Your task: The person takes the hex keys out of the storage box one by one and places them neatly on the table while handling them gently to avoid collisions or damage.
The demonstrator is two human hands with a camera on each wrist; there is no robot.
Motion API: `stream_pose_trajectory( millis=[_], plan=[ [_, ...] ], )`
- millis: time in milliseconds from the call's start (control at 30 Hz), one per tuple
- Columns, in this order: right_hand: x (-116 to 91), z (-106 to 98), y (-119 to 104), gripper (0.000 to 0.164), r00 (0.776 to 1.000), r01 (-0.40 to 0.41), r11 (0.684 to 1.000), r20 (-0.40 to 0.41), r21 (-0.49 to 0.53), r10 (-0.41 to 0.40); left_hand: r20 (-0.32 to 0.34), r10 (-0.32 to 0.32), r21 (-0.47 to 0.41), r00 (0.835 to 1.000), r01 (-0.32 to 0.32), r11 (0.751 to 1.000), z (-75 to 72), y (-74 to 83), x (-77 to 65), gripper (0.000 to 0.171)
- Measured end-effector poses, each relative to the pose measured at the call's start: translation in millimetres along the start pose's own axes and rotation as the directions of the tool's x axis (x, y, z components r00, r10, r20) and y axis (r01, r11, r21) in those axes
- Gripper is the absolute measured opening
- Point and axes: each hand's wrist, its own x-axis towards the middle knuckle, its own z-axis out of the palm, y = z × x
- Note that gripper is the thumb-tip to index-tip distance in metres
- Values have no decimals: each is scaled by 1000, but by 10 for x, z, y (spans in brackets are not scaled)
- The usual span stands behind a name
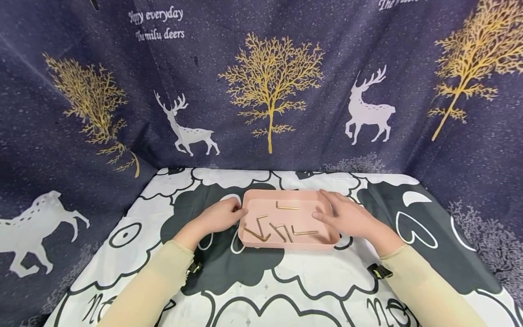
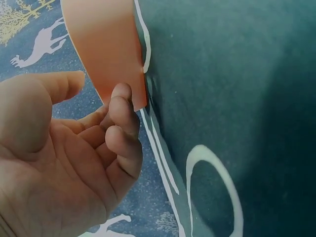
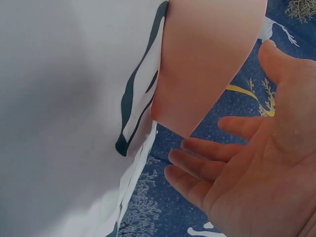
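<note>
A shallow pink tray [image 1: 302, 218] lies on the patterned cloth. Inside it are several gold L-shaped hex keys [image 1: 304, 233], most of them toward the front, one alone near the back. My left hand [image 1: 218, 215] is at the tray's left end, thumb by the rim; in the left wrist view its bent fingertips meet the outer wall [image 2: 106, 54] while the thumb stands away from it. At the right end is my right hand [image 1: 351, 215], thumb over the rim. The right wrist view shows its fingers spread and loosely bent beside the tray wall [image 3: 207, 59].
The cloth [image 1: 323, 277] has black and white cloud shapes. Behind and at both sides hangs a dark blue curtain [image 1: 245, 136] with white deer and golden trees. A dark strap shows at each wrist, one by the left sleeve [image 1: 163, 272].
</note>
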Motion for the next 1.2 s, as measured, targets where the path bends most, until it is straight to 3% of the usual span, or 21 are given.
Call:
stream_pose_trajectory(
  millis=[267, 700, 967, 1200],
  plan=[
    [46, -5, -39, 97, 1000, -11, 1000, 9, -15, 12, 3, -1, 18, 1000, 0, 1000, 45, 11, 42, 34],
    [111, 31, -130, 92, 997, 71, 997, -18, -34, -72, -10, -5, 46, 1000, 5, 999, 81, 3, 119, 36],
    [163, 59, -184, 89, 997, 74, 996, -14, -46, -75, -25, 12, 72, 1000, -10, 997, 111, -28, 115, 36],
    [217, 81, -222, 81, 990, 138, 988, -29, -72, -140, -5, 11, 33, 1000, -11, 999, 111, -51, 127, 36]
  ],
)
